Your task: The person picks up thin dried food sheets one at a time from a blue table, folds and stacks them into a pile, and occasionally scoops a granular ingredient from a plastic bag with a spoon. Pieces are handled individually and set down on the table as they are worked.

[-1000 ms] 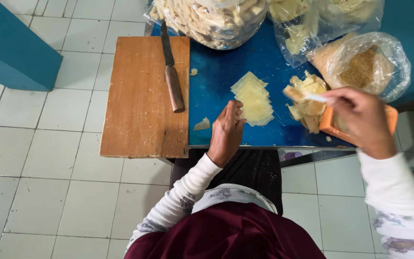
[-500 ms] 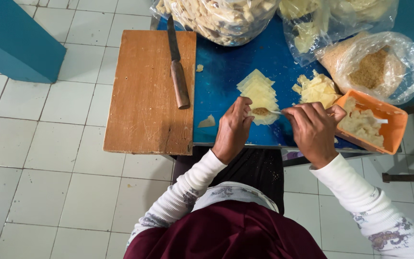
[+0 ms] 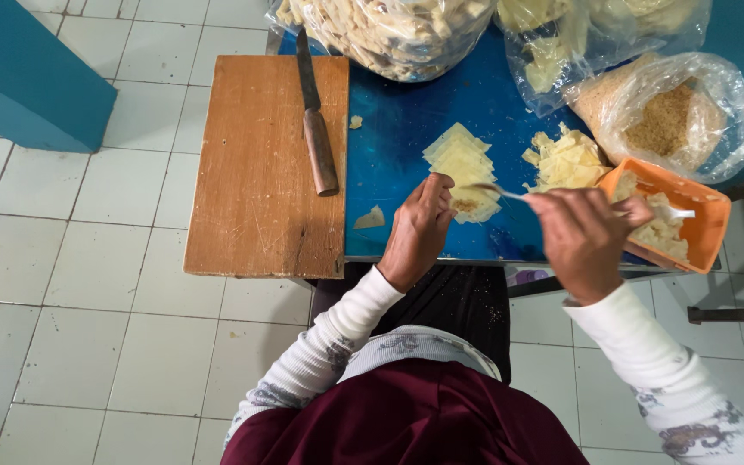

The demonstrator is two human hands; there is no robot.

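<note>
Up close, left hand [image 3: 419, 231] pressing flat on pale square dough wrappers [image 3: 462, 172] near the blue surface's [image 3: 398, 138] front edge, right hand [image 3: 580, 241] closed around a thin metal spoon [image 3: 510, 193], tip over the wrappers, orange plastic tray [image 3: 706, 226] just beside.

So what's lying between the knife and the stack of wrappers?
Bare blue table in the head view, plus one small dough scrap beside the knife; wrappers.

Desk [image 3: 398, 129], blue top, centre and right of frame, over a pale tiled floor [image 3: 71, 344]. On it: wooden board [image 3: 260, 189] at left bearing a knife [image 3: 316, 116]; row of dough squares [image 3: 462, 168]; loose dough heap [image 3: 570, 159]; orange tub [image 3: 699, 228]; clear bags [image 3: 673, 112] along the upper edge.
</note>
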